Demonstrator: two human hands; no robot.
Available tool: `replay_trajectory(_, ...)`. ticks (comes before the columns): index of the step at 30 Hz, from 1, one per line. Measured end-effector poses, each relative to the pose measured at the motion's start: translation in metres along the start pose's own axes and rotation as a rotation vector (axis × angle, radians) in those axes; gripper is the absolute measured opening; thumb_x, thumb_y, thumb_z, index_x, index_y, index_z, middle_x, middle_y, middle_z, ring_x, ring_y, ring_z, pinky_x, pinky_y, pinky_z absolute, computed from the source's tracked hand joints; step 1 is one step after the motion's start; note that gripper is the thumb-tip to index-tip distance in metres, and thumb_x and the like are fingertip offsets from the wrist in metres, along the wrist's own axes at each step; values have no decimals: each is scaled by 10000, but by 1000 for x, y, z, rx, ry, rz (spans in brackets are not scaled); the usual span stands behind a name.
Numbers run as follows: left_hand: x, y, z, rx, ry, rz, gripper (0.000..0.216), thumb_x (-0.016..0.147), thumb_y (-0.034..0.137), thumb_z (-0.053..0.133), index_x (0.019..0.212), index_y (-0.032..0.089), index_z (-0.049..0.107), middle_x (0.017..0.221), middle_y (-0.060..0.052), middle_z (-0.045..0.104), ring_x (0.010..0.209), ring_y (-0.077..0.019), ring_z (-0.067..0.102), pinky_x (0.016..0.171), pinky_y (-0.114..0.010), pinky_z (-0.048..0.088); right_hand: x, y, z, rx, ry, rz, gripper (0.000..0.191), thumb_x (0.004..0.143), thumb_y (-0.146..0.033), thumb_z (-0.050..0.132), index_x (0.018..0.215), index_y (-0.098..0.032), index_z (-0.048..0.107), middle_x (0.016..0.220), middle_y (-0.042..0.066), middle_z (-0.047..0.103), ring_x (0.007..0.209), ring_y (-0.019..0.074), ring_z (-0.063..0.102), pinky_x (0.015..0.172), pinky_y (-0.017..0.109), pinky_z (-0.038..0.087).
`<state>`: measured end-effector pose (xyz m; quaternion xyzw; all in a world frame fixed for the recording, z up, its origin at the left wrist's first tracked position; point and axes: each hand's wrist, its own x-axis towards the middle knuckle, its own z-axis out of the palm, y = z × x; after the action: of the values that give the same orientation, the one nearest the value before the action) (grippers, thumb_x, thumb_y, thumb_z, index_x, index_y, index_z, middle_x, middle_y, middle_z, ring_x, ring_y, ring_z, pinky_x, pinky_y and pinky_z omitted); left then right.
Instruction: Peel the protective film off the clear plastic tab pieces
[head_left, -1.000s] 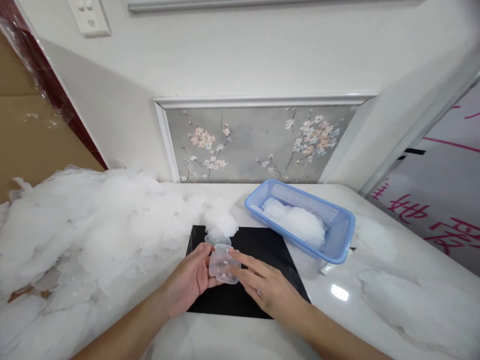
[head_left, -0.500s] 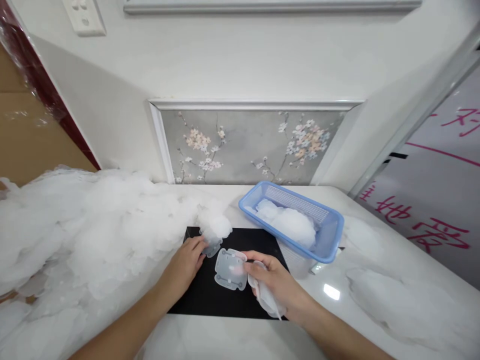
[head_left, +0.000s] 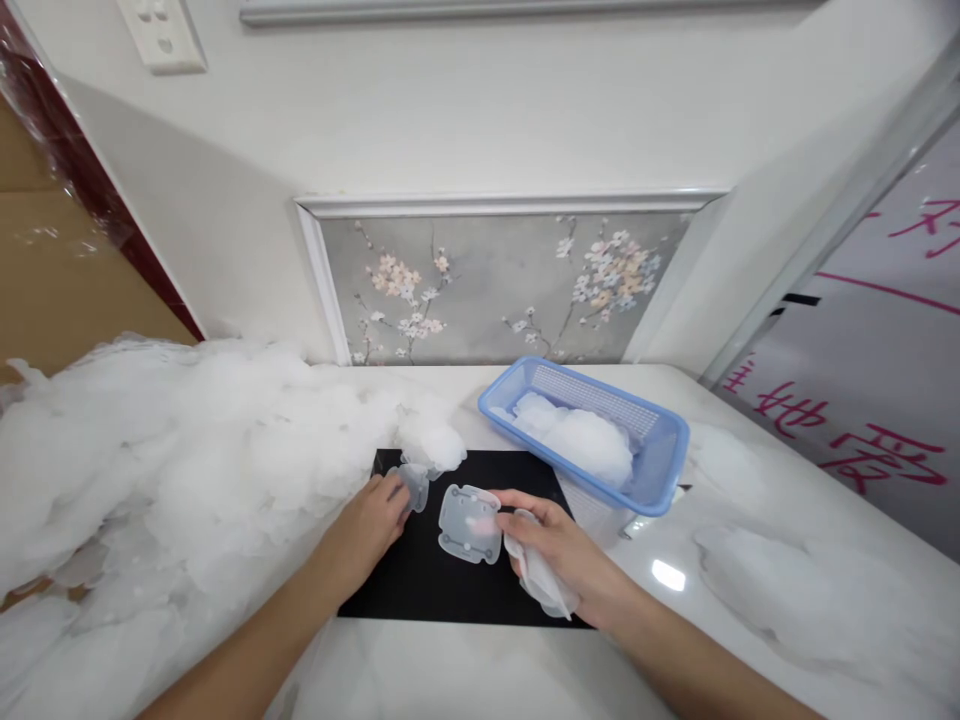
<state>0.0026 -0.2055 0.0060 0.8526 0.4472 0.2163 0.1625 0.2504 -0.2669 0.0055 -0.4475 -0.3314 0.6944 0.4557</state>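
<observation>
My right hand (head_left: 551, 550) pinches a flat, translucent plastic piece (head_left: 469, 525) with rounded lobes and small marks along two edges, held over the black mat (head_left: 442, 597). Against its palm the same hand keeps a small stack of similar pieces (head_left: 541, 580). The fingers of my left hand (head_left: 375, 520) are closed on another translucent plastic piece (head_left: 417, 487), partly hidden by them, at the mat's upper left. Right beyond that piece, a clump of pieces (head_left: 431, 440) spills from the big pile onto the mat's edge.
A large heap of translucent pieces (head_left: 217, 440) covers the left of the marble-patterned table (head_left: 420, 670). Behind my right hand stands a blue plastic basket (head_left: 670, 465) with more pieces inside. A small cutter-like tool (head_left: 636, 525) lies partly under the basket. The wall rises behind.
My left hand's piece has shifted slightly away from the clump, with more of the fingers around it. My right hand has moved a little to the right with its piece and stack.
</observation>
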Motion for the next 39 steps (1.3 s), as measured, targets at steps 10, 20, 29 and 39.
replay_trajectory(10, 0, 21, -10, -205, 65, -168, 100, 847, 195, 485, 753, 222, 469, 1051, -67, 649, 1099, -260, 559, 941, -434, 419, 2, 2, -3, -51, 26, -43, 431, 624, -456, 743, 945, -174, 688, 560, -25, 557, 474, 112, 461, 456, 230, 332)
replay_trajectory(20, -4, 53, -14, -1380, -74, -579, 186, 862, 271, 594, 738, 186, 485, 862, 6, 640, 955, -172, 651, 969, -427, 500, 11, 11, -13, -459, 191, -430, 422, 788, -524, 615, 574, -216, 424, 545, -45, 376, 508, 126, 373, 504, 268, 320)
replay_trajectory(29, -7, 63, -11, -1409, -214, -560, 176, 876, 286, 592, 776, 184, 489, 757, 24, 571, 766, -114, 614, 883, -375, 528, 9, 28, -7, -1048, 26, -1061, 388, 866, -80, 447, 1190, -283, 517, 1264, 117, 514, 652, 130, 589, 615, 304, 554)
replay_trajectory(39, -11, 55, -3, -1123, -250, -446, 171, 907, 331, 498, 798, 210, 444, 746, 32, 494, 734, -115, 532, 822, -315, 492, 9, 29, -7, -900, -19, -1010, 131, 868, -144, 500, 863, -233, 595, 1165, 113, 621, 724, 160, 622, 627, 306, 518)
